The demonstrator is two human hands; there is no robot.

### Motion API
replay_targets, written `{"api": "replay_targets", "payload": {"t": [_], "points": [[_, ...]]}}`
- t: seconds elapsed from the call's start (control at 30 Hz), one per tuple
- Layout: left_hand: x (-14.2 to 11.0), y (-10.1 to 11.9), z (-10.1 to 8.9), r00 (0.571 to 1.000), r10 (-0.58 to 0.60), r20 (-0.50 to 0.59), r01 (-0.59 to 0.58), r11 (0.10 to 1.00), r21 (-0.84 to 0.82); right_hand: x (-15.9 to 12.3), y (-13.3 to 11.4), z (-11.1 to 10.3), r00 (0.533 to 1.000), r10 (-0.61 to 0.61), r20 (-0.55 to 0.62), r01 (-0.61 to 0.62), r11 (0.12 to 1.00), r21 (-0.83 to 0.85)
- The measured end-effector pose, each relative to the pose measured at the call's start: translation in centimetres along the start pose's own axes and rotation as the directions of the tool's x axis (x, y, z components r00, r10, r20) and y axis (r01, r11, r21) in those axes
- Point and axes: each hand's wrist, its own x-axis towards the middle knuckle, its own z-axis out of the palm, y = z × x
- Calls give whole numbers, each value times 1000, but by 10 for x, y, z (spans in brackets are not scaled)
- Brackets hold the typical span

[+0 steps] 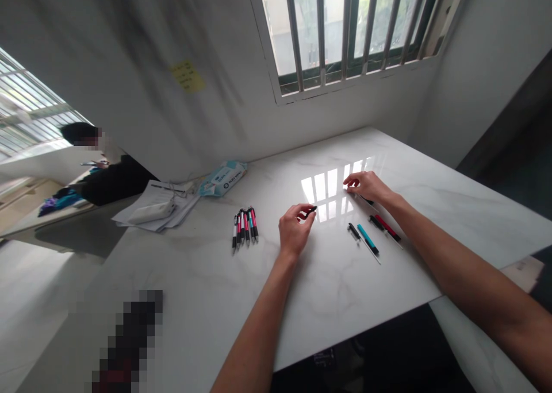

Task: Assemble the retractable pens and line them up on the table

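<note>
My left hand [294,229] hovers over the white marble table [215,289], its fingers pinched on a small black pen piece [311,210]. My right hand [366,186] rests further right, fingers curled down onto a pen part [366,200] lying on the table. Just in front of the right hand lie a teal pen barrel [368,239], a small black piece [353,230] and a red pen [387,227]. To the left of my left hand, several assembled pens [245,226] lie side by side in a row.
A pack of wet wipes [222,178] and a pile of papers with a white object [157,209] sit at the table's far left. Another person [103,169] sits beyond the left edge. A barred window [345,31] is behind the table. The table's near edge drops off at lower right.
</note>
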Motion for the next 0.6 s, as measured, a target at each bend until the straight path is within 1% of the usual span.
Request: {"api": "replay_targets", "payload": {"t": [0.07, 0.1, 0.17, 0.2, 0.27, 0.33, 0.37, 0.43, 0.5, 0.6], "points": [[0, 0, 0, 1000, 0, -3, 0, 1000, 1, 1, -3, 1, 999, -4, -31, 6, 999, 35], [0, 0, 0, 1000, 0, -5, 0, 1000, 0, 1, -7, 2, 998, -17, -59, 22, 997, 79], [0, -1, 0, 1000, 3, -7, -3, 1000, -2, 0, -19, 4, 994, -57, -91, 77, 967, 243], [0, -1, 0, 1000, 7, -6, -7, 1000, -2, -1, -28, 6, 993, -79, -84, 104, 929, 356], [-1, -1, 0, 1000, 12, -3, -12, 1000, 2, -5, -46, 12, 991, -129, -19, 117, 813, 570], [-1, -2, 0, 1000, 12, 0, -12, 1000, 3, -12, -63, 21, 978, -195, 79, 87, 716, 693], [-1, -2, 0, 1000, 11, 1, -11, 1000, 2, -15, -71, 26, 966, -226, 121, 71, 689, 721], [-1, -2, 0, 1000, 9, 0, -9, 1000, 5, -21, -81, 34, 946, -274, 176, 56, 669, 741], [0, -3, 0, 1000, 8, -4, -8, 1000, 14, -26, -86, 39, 940, -284, 189, 54, 671, 740], [0, -4, 0, 1000, 3, -6, -3, 1000, 8, -29, -88, 41, 948, -266, 174, 57, 681, 730]]}}
